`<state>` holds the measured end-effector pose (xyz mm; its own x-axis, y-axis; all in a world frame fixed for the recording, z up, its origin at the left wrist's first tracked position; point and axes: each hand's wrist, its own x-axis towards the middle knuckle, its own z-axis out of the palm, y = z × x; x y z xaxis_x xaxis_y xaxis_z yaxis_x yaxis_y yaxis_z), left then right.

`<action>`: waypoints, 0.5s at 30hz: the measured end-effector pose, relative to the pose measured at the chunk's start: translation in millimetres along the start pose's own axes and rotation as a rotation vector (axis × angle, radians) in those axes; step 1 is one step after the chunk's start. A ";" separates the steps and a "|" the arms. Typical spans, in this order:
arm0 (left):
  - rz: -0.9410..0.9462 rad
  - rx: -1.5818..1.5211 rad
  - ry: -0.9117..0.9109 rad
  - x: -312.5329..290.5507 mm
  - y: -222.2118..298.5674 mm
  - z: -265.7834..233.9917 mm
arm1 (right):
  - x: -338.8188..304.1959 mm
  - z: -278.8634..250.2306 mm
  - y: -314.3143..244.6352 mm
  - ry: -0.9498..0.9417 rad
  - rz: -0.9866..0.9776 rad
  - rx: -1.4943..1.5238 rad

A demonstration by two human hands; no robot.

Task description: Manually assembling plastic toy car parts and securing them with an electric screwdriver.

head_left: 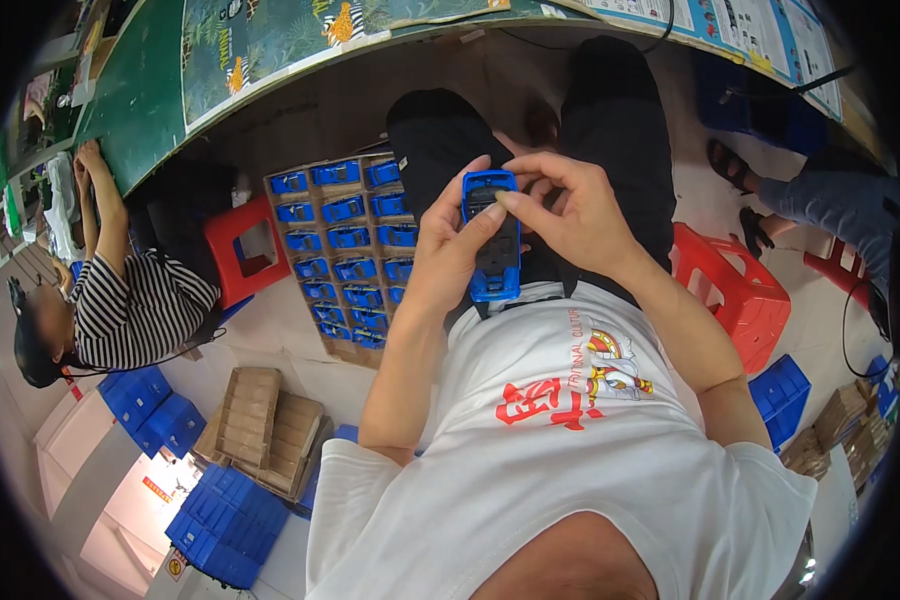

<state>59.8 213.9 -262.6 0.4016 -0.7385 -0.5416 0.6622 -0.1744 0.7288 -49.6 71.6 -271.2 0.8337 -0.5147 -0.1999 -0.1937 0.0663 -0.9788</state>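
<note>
A blue toy car body [494, 285] with a dark inside is held upright over my lap, its long side running away from me. My left hand [448, 232] is closed around its left side, with the thumb lying across the dark part. At the far end, the fingers of my right hand [576, 205] are closed on the car, thumb against the inside and index finger along the top edge. Whether a small part sits between those fingertips is hidden. To the left of my knee, a divided cardboard tray [350, 345] holds several similar blue car bodies in rows.
A green worktable [140, 110] with a picture mat crosses the far side. At left, a person in a striped shirt [135, 305] sits by a red stool [245, 250]. Another red stool [735, 300] stands at right. Blue crates [228, 525] and stacked brown trays [245, 415] lie behind left.
</note>
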 end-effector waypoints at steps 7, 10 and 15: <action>0.038 0.101 -0.001 0.1 -7.0 -1.1 | 17.4 -3.2 -1.8 -0.114 0.191 -0.133; 0.022 0.160 -0.020 3.2 -7.5 -0.1 | 26.9 -12.2 -4.1 -0.214 0.259 -0.095; -0.007 0.060 -0.046 2.0 -1.6 5.1 | 32.2 -14.0 -7.3 -0.206 0.297 -0.017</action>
<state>56.2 209.4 -262.8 0.3665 -0.7659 -0.5284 0.6252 -0.2178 0.7494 -28.5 42.6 -269.9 0.8263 -0.2919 -0.4817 -0.4500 0.1723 -0.8763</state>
